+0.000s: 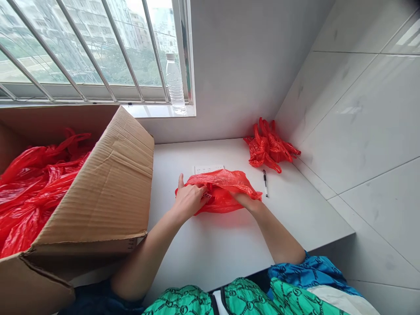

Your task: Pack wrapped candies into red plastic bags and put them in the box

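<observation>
A crumpled red plastic bag (219,193) lies on the white counter (210,249) in front of me. My left hand (189,199) grips its left end, with the thumb raised and the fingers curled into the plastic. My right hand (245,201) is at the bag's right end, its fingers pinching a fold. Beyond the bag, a loose heap of red plastic bags (271,146) sits in the counter's far right corner. A black-and-silver pen (265,183) lies just right of the bag, nearer my right hand.
An open cardboard box (98,183) full of red plastic bags (36,188) stands at the left, its flap beside my left arm. A white rectangular item (209,169) lies partly behind the bag. A plastic water bottle (175,83) stands on the barred window's sill.
</observation>
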A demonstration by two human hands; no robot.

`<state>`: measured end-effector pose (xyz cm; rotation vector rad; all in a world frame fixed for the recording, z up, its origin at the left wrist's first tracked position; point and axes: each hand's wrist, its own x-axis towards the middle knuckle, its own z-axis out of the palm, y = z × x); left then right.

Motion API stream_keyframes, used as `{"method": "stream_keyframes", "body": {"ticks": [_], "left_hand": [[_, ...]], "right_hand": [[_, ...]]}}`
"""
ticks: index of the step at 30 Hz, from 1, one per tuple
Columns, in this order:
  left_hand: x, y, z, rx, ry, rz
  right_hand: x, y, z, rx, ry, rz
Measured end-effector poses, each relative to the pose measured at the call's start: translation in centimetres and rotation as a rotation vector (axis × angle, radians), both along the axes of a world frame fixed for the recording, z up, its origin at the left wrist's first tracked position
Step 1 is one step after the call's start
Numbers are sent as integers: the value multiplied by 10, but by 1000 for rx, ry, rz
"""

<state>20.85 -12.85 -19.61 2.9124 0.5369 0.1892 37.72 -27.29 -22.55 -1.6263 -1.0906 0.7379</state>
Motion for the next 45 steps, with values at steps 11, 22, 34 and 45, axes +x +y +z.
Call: {"method": "stream_keyframes", "body": {"ticks": [11, 22, 34, 45], "left_hand": [[-70, -22, 37, 32, -380, 197], [-66, -39, 25, 9, 15, 428], [-30, -7, 80, 78, -902, 301], [13, 4, 94, -359, -1191, 140]], "right_hand": [[-21, -96, 69, 128, -688, -104], [-12, -75, 66, -23, -1012, 36], [37, -42, 111, 379, -348, -147], [2, 48, 105, 535, 23, -24]]}}
